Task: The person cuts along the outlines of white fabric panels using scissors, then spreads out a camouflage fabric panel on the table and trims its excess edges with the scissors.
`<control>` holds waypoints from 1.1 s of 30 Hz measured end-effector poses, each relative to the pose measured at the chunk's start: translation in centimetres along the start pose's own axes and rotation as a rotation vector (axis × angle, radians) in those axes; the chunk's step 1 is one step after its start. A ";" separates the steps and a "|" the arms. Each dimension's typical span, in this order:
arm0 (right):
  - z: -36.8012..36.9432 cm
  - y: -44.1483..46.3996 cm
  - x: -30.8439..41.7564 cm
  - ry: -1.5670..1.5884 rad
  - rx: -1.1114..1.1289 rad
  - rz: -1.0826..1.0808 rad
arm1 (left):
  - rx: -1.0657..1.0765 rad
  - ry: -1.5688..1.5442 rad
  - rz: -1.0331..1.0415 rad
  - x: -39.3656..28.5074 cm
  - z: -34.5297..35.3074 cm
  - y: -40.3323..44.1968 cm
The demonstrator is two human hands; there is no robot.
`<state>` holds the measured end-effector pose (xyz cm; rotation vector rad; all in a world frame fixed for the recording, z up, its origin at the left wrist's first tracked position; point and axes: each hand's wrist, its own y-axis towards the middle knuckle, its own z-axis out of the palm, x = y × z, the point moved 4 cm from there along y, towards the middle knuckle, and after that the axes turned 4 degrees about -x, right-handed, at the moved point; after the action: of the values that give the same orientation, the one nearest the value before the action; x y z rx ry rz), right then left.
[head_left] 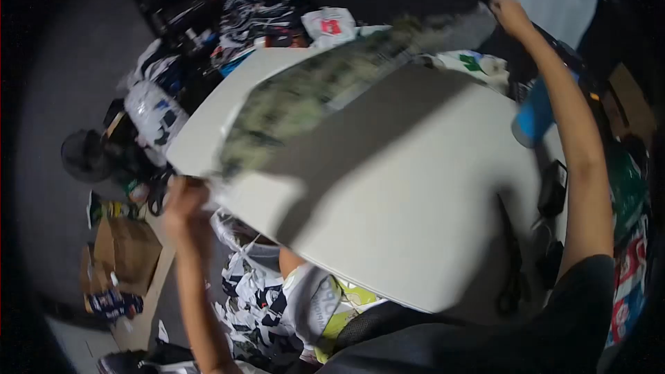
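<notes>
A long camouflage-patterned sheet [298, 97] in mottled green and dark tones stretches diagonally above the white table [415, 187]. Motion blurs it, and its ends look pale and translucent; cloth or film, I cannot tell. My left hand [185, 208], also blurred, is closed at the near left end, just beyond the table's edge. At the far right, my right hand [511, 17] pinches the opposite end, arm stretched out. Black scissors [511, 270] lie in shadow on the table's right side, well below the right hand.
A blue cylinder [533, 114] and a black box-shaped device [553, 188] sit along the table's right edge. Piles of clothing and bags [256, 17] border the far side. Cardboard boxes [128, 253] stand at left; black-and-white scraps [256, 298] fill the near floor.
</notes>
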<state>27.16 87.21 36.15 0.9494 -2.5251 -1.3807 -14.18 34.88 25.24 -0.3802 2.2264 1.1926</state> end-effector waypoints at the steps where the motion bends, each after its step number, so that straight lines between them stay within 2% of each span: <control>1: 1.5 -1.3 -0.1 0.078 0.114 0.020 | 0.103 -0.211 -0.331 -0.4 2.1 -2.5; 2: 2.8 -2.8 0.0 0.042 0.137 0.031 | 0.209 0.033 -0.449 -1.8 3.6 -4.8; 3: 4.5 -4.7 0.4 0.007 0.163 0.048 | 0.305 0.380 0.315 -0.8 6.1 -6.5; 4: 3.8 -6.1 2.2 0.042 0.297 0.146 | 0.383 0.329 0.141 -0.8 7.5 -7.6; 5: 3.9 -7.7 3.3 0.033 0.293 0.060 | 0.462 0.265 -0.031 -0.8 9.3 -8.6; 8: -2.0 -12.7 11.3 0.279 0.400 -0.138 | 0.476 0.287 0.285 0.9 12.5 -10.7; 9: -6.0 -14.5 15.1 0.343 0.552 -0.158 | 0.481 0.281 0.267 1.1 12.5 -10.9; 10: -9.0 -17.1 17.4 0.496 0.595 -0.146 | 0.465 0.300 0.289 1.2 12.4 -10.9; 11: -13.4 -18.6 20.7 0.425 0.777 -0.180 | 0.452 0.315 0.311 1.0 12.2 -10.7; 12: -16.0 -21.8 21.9 0.360 0.737 -0.170 | 0.436 0.326 0.342 0.8 12.1 -10.6; 13: -17.7 -24.8 22.7 0.135 0.858 -0.152 | 0.418 0.331 0.380 0.5 12.1 -10.3; 15: -21.3 -30.0 23.2 0.431 0.742 0.059 | 0.426 0.387 0.346 0.3 11.9 -10.3; 16: -22.8 -31.4 23.7 0.325 0.718 0.018 | 0.435 0.358 0.370 -0.2 11.7 -10.0; 18: -24.2 -35.7 22.5 0.306 0.682 0.342 | 0.332 0.298 0.466 -2.4 12.0 -10.4; 19: -24.8 -37.0 22.5 0.289 0.676 0.361 | 0.335 0.279 0.483 -2.8 12.4 -10.9; 23: -26.5 -40.7 22.6 0.227 0.466 0.602 | 0.406 0.115 0.362 -3.4 13.2 -13.1; 26: -26.8 -40.4 22.1 0.164 0.385 0.511 | 0.361 0.117 0.320 -4.8 13.1 -15.0; 28: -27.3 -40.1 21.9 0.089 0.317 0.417 | 0.292 0.004 0.326 -4.8 12.6 -16.7; 29: -27.6 -41.0 22.2 0.096 0.324 0.410 | 0.292 0.011 0.316 -4.7 12.1 -17.9; 30: -27.4 -41.8 22.2 0.111 0.423 0.464 | 0.287 0.009 0.307 -4.7 11.6 -18.6; 31: -27.5 -35.7 19.9 0.118 0.552 0.503 | 0.291 0.002 0.267 -7.1 11.3 -13.2; 33: -26.6 -35.6 20.3 0.142 0.767 0.611 | 0.293 0.003 0.242 -6.8 10.2 -12.7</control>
<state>37.73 42.57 19.47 0.2410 -2.8788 -0.1646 1.16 36.08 16.50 0.0051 2.4558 0.9582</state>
